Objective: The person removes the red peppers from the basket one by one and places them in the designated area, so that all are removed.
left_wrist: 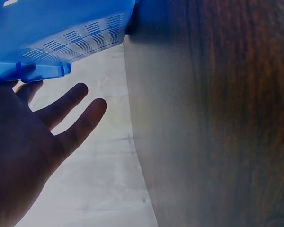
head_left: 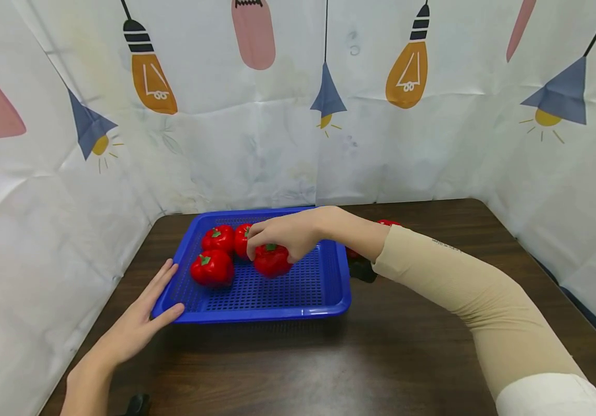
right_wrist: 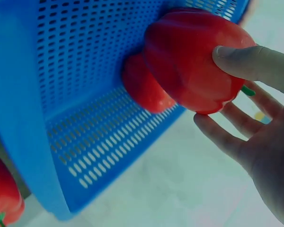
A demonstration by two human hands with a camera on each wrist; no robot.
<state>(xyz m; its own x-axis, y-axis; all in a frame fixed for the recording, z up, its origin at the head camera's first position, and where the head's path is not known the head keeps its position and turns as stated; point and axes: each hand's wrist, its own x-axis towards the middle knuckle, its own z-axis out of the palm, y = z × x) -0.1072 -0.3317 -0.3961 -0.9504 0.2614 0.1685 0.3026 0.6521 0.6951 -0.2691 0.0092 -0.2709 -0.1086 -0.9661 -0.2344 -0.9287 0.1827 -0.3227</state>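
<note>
Big stuff 1st: curtain (head_left: pixel 225 144) w/ lamp prints, then the dark table (head_left: pixel 407 352), & on it the blue basket (head_left: pixel 251 315). Now the hands! L grip (head_left: pixel 133 329) is at the basket's L side, fingers straight & spread apart, bracing it by the looks; good, keep light pressure there so the basket can't skid. R grip (head_left: pixel 300 231) reaches in over the far side, clamped on a pepper: thumb one side, fingertips opp.

That held pepper (head_left: pixel 273 263) is inside the rim, R of the other 3: rear pepper (head_left: pixel 218 238), mid pepper (head_left: pixel 240 237), front pepper (head_left: pixel 213 268). Is its base on the mesh? Can't tell. Spare pepper (right_wrist: pixel 2 189) sits outside, beside the basket wall.

Technique-wise: firm pinch, no squeezing, skin's glossy & prob. slick. Keep it clear of mid pepper, no knocks; bare mesh to the R gives room. Any lift should clear the rim; any set-down, slow, base 1st, fingers off evenly. Smallest, the green stem (right_wrist: pixel 247 90): don't pull on it.
</note>
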